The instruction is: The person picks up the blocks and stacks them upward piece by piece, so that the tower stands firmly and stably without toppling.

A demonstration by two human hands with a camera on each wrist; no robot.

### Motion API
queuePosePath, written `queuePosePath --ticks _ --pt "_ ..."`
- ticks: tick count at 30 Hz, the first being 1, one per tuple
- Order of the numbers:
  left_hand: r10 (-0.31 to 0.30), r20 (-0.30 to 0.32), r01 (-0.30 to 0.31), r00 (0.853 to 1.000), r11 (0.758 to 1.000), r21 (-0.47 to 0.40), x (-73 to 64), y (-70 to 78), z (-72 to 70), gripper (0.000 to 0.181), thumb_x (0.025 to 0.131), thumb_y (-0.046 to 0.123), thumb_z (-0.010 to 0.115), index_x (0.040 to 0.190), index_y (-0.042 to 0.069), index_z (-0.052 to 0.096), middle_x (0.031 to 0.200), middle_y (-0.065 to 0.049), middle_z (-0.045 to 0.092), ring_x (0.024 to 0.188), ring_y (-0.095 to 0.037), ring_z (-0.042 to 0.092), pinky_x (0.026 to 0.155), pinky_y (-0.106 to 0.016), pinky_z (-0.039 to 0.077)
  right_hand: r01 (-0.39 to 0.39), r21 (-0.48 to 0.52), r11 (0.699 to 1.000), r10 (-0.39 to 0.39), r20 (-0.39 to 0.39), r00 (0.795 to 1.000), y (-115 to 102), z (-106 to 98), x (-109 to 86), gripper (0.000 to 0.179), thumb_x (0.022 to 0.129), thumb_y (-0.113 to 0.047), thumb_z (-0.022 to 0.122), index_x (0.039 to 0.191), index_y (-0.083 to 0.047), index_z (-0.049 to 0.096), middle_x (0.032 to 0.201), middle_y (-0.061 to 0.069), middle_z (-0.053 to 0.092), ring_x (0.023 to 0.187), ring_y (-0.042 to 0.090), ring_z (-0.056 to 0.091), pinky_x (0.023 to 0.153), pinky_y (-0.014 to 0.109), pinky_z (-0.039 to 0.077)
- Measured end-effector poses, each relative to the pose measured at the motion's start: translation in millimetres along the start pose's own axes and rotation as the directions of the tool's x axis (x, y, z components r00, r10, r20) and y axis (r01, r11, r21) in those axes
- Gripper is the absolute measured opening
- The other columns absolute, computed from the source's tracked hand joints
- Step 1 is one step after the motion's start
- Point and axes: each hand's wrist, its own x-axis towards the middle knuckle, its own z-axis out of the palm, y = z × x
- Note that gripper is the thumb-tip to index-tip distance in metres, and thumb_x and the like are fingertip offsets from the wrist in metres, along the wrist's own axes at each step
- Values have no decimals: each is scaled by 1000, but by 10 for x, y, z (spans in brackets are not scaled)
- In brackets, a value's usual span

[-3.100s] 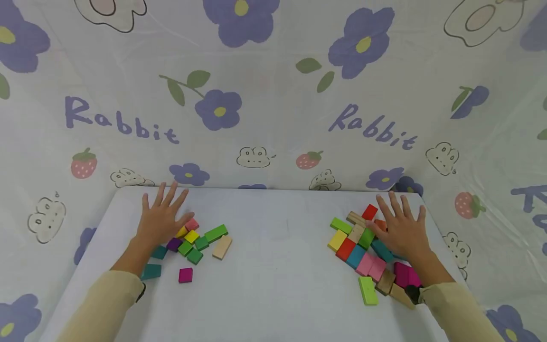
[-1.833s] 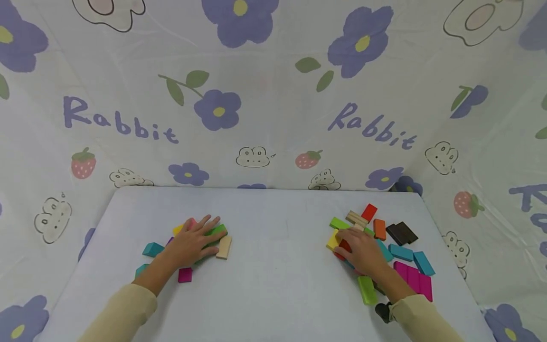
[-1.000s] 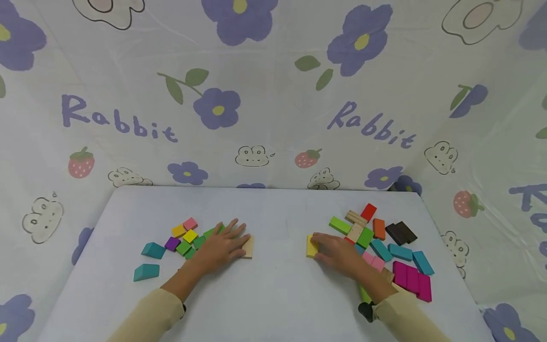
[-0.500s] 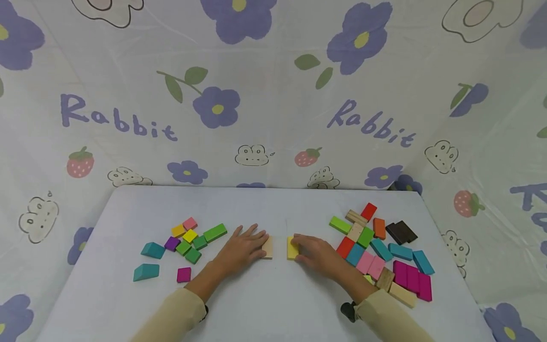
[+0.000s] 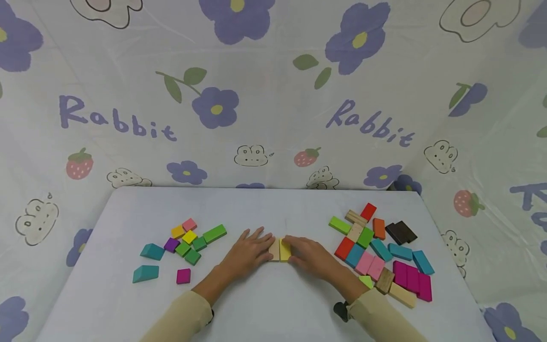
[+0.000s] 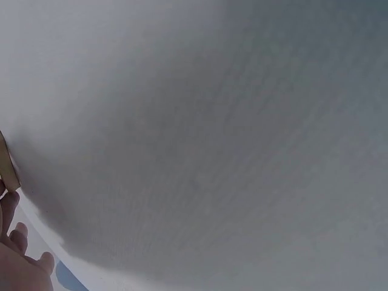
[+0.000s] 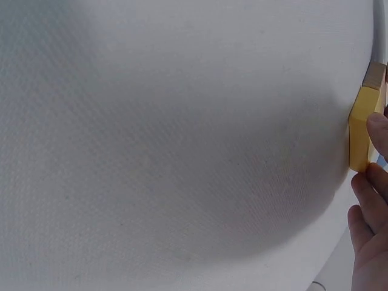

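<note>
Two rectangular blocks lie flat side by side mid-table, a plain wooden block (image 5: 275, 250) on the left and a yellow block (image 5: 284, 251) on the right. My left hand (image 5: 244, 252) holds the wooden one between thumb and index finger, the other fingers spread. With thumb and fingers at its two ends, my right hand (image 5: 311, 255) grips the yellow one. In the right wrist view the yellow block (image 7: 360, 124) meets the wooden block (image 7: 375, 74) at the edge. Only a corner of the wooden block (image 6: 7, 167) enters the left wrist view.
Small coloured cubes (image 5: 190, 237) and two teal wedge blocks (image 5: 146, 273) lie to the left. A larger cluster of blocks, among them a red block (image 5: 344, 248) and magenta blocks (image 5: 412, 277), is at the right. A patterned cloth (image 5: 273, 118) hangs behind the white table (image 5: 239, 304).
Both hands came down from spread positions over the two clusters. They slid the wooden block rightward and the yellow block leftward until the two stand side by side at the middle.
</note>
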Motion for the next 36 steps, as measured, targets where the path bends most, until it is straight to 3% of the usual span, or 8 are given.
queuePosePath --ticks 7,12,18,21,26,30,36 --pt "4 2 -4 1000 1000 -5 -14 10 -26 56 101 42 54 148 11 49 150 -3 48 147 -28 31 117 -56 24 23 -5 1000 -23 -37 999 12 15 -14 63 89 -17 76 145 -10 49 147 8 53 134 25 50 107 42 44" --pt "-23 14 23 1000 999 -33 -60 -68 -167 58 103 40 53 153 13 40 155 -3 42 149 -27 27 119 -57 18 -61 23 998 62 -54 997 97 -91 -116 66 90 -23 76 149 -14 46 149 4 51 137 24 47 105 43 45" --pt "-127 -80 125 989 992 -21 -190 -458 -453 57 101 30 58 152 9 41 155 -8 41 147 -32 29 117 -62 18 -161 20 987 163 -124 979 426 -325 -425 65 88 -22 78 146 -11 50 145 9 54 134 33 49 98 50 50" --pt "-175 -96 174 980 985 -22 -297 -680 -592 55 100 27 61 149 7 45 154 -11 42 146 -35 31 115 -66 17 -222 -13 975 219 -132 967 599 -412 -597 66 88 -24 78 146 -12 49 145 13 53 134 37 47 97 54 49" --pt "-204 -90 206 975 979 5 -495 -947 -770 46 98 20 62 142 9 55 150 -16 46 143 -40 34 110 -72 19 -281 -69 957 271 -128 954 783 -501 -796 67 88 -24 78 146 -10 48 143 19 52 133 43 46 95 57 49" --pt "-209 -58 210 976 978 14 -605 -1068 -820 42 99 19 61 140 10 58 150 -18 46 143 -42 33 109 -73 20 -276 -91 957 261 -144 954 838 -514 -860 65 87 -23 78 144 -9 50 140 21 54 130 43 48 96 57 49" --pt "-192 -13 191 981 981 -15 -670 -1095 -809 37 99 19 60 135 10 63 147 -20 49 140 -44 36 107 -73 24 -276 -135 952 252 -174 952 864 -476 -888 64 87 -26 79 142 -8 53 137 22 57 127 44 52 95 57 49"
